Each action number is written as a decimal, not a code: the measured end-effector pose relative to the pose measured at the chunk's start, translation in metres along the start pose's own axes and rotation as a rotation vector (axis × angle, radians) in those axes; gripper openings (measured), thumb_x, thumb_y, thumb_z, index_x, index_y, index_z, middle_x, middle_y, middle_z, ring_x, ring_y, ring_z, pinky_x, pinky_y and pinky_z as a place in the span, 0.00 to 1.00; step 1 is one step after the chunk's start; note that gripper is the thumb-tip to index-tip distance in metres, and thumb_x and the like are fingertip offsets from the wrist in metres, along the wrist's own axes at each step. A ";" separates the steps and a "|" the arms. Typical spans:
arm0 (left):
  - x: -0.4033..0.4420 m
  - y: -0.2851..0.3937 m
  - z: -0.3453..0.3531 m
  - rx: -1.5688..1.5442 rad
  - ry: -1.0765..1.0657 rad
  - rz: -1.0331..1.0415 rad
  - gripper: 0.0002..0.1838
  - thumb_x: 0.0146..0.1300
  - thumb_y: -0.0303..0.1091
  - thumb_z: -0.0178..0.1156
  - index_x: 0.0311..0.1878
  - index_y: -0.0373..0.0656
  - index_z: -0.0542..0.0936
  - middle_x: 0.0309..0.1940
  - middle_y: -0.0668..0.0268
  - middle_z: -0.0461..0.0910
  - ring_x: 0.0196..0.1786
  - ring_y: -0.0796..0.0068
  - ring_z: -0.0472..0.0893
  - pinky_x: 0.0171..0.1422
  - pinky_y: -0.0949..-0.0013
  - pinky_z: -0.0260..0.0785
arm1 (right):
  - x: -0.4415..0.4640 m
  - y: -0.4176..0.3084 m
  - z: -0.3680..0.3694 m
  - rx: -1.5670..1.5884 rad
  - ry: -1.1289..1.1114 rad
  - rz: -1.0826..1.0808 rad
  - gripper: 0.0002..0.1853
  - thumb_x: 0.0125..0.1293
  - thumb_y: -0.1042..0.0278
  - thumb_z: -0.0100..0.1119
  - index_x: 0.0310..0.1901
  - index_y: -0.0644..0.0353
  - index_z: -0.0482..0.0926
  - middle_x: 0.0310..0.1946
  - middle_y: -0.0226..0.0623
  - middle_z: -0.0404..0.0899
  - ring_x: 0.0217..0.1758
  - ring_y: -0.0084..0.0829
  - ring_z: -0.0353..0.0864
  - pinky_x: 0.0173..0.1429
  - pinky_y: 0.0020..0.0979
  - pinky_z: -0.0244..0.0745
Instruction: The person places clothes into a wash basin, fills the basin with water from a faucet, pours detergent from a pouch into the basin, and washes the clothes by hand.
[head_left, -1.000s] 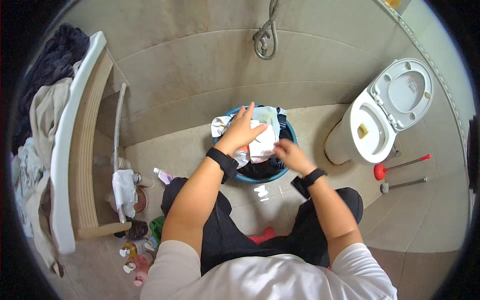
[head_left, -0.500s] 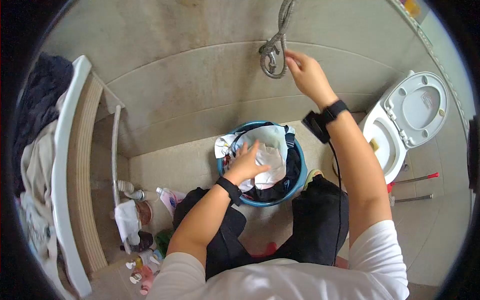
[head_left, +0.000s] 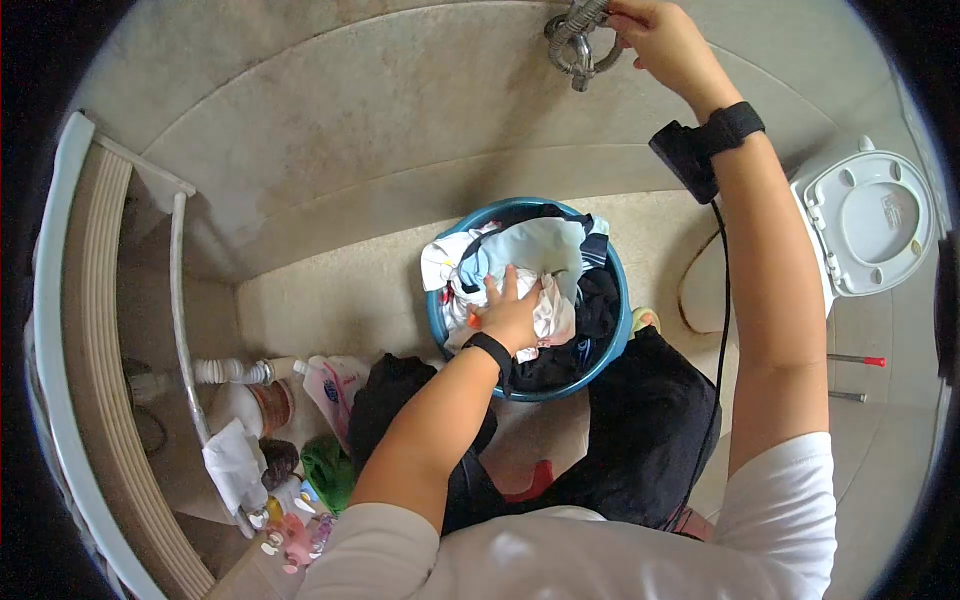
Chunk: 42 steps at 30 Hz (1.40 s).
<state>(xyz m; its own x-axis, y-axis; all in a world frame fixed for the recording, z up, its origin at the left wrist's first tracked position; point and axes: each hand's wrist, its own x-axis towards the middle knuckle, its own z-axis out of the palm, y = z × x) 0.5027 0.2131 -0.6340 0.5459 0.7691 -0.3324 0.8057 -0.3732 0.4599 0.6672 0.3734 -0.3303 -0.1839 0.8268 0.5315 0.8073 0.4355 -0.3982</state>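
Left hand [head_left: 510, 318]: lay spread on clothes [head_left: 535, 245] in a tub [head_left: 622, 305]; flat, steady pressure suited. Right hand [head_left: 674, 46]: at the hose [head_left: 580, 20], grip unclear.

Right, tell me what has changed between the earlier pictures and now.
The right hand has left the clothes and moved up and to the right, to the metal hose on the wall; whether its grip has closed is unclear. The left hand stays at the clothes, fingers spread. The blue basin stays on the floor.
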 end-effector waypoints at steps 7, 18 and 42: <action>-0.005 0.009 -0.018 0.032 -0.127 -0.100 0.55 0.33 0.52 0.71 0.68 0.60 0.53 0.67 0.39 0.42 0.67 0.30 0.40 0.68 0.40 0.35 | 0.011 0.022 -0.002 0.178 -0.142 0.336 0.13 0.61 0.70 0.48 0.43 0.63 0.79 0.20 0.30 0.74 0.18 0.19 0.67 0.22 0.24 0.65; 0.010 -0.005 0.013 0.049 -0.036 -0.065 0.53 0.37 0.54 0.69 0.68 0.62 0.52 0.67 0.41 0.43 0.67 0.32 0.40 0.66 0.34 0.38 | -0.007 0.039 0.022 0.086 0.066 0.057 0.15 0.60 0.76 0.46 0.48 0.65 0.76 0.29 0.39 0.80 0.33 0.26 0.77 0.38 0.24 0.72; 0.075 0.019 -0.138 -2.030 0.396 -0.052 0.26 0.67 0.48 0.39 0.63 0.45 0.63 0.63 0.62 0.62 0.66 0.66 0.58 0.68 0.54 0.43 | -0.150 0.042 0.155 1.801 0.080 1.067 0.17 0.69 0.61 0.39 0.52 0.64 0.67 0.49 0.43 0.70 0.52 0.36 0.69 0.54 0.39 0.70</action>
<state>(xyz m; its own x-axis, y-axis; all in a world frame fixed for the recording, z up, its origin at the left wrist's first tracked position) 0.5275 0.3352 -0.5361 0.2445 0.9068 -0.3434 -0.6806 0.4128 0.6053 0.6421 0.3224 -0.5427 -0.0661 0.9389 -0.3379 -0.7637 -0.2655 -0.5885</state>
